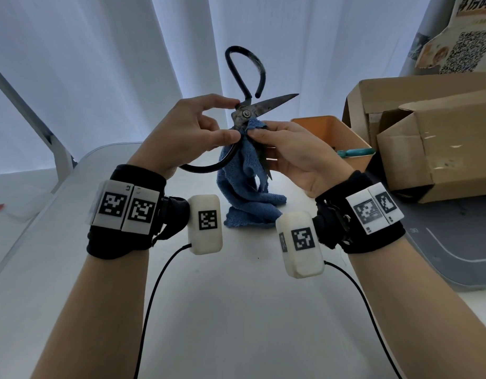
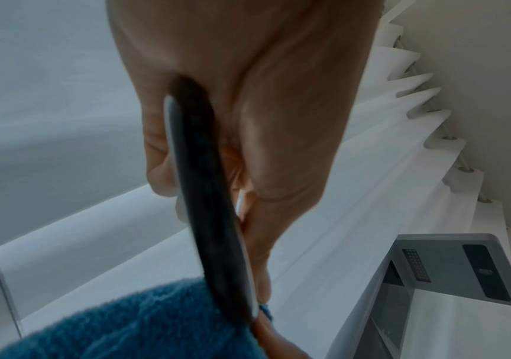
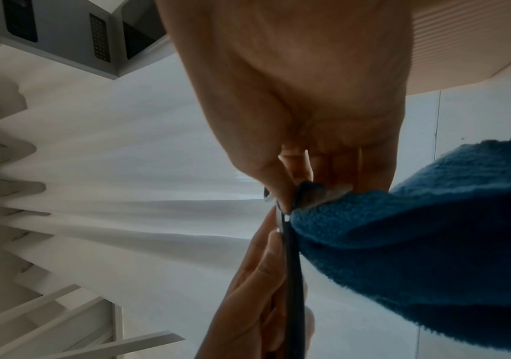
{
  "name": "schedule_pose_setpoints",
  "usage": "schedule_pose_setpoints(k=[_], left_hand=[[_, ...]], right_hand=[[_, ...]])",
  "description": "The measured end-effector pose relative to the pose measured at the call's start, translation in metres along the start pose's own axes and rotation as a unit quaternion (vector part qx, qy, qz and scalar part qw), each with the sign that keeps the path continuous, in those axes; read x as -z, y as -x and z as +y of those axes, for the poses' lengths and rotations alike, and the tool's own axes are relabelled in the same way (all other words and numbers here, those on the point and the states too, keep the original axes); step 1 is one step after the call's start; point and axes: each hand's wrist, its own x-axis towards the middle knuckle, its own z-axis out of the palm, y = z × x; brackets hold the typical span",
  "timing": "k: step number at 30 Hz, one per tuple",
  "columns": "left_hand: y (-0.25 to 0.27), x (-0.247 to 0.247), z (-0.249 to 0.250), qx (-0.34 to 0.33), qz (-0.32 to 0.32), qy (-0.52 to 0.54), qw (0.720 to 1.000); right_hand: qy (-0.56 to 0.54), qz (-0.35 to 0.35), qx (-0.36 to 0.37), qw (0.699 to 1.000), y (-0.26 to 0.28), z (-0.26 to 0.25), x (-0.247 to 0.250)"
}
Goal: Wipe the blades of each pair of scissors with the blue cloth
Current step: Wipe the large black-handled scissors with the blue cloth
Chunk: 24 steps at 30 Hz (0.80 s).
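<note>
Scissors point(image 1: 246, 113): black, old, blades spread wide; held up above the worktop point(image 1: 222, 296), one handle loop pointing up, the other curving down and left under the left hand.
Upper blade point(image 1: 277, 102): bare, dull and stained, pointing right and slightly up.
Lower blade: pointing down, mostly wrapped in the cloth; tip showing below the right hand.
Left hand point(image 1: 187, 129): pinching the scissors near the pivot, forefinger above, thumb below; lower handle loop lying against the palm in the left wrist view.
Right hand point(image 1: 296, 151): fingers and thumb closed on the cloth, pressing it round the lower blade just under the pivot.
Cloth point(image 1: 250, 187): blue terry; top bunched at the blade, remainder hanging down, bottom folds resting on the worktop.
Orange bin point(image 1: 332, 132): right of the hands, well behind; teal-handled tool lying across its rim.
Cardboard boxes point(image 1: 427, 138): far right, flaps open.
Background: white curtain.
</note>
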Motion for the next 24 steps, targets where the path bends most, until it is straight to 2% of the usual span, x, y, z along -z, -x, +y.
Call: schedule_pose_setpoints(k=[11,16,21,24], left_hand=[[0.0018,0.0010,0.0063,0.000,0.000,-0.006,1.000],[0.0018,0.0017,0.0046,0.014,0.004,-0.016,1.000],[0.0017,-0.0025,0.0066,0.019,0.000,-0.013,1.000],[0.0011,-0.0016,0.0066,0.022,0.014,-0.014,1.000]], right_hand=[[-0.028,0.022,0.019,0.999,0.0003,0.0031,-0.0047],[-0.031,-0.009,0.005,0.999,-0.0006,0.0042,-0.0006],[-0.028,0.016,0.007,0.999,-0.0016,0.0062,-0.0034],[-0.037,0.000,0.013,0.999,-0.0018,0.0055,-0.0020]])
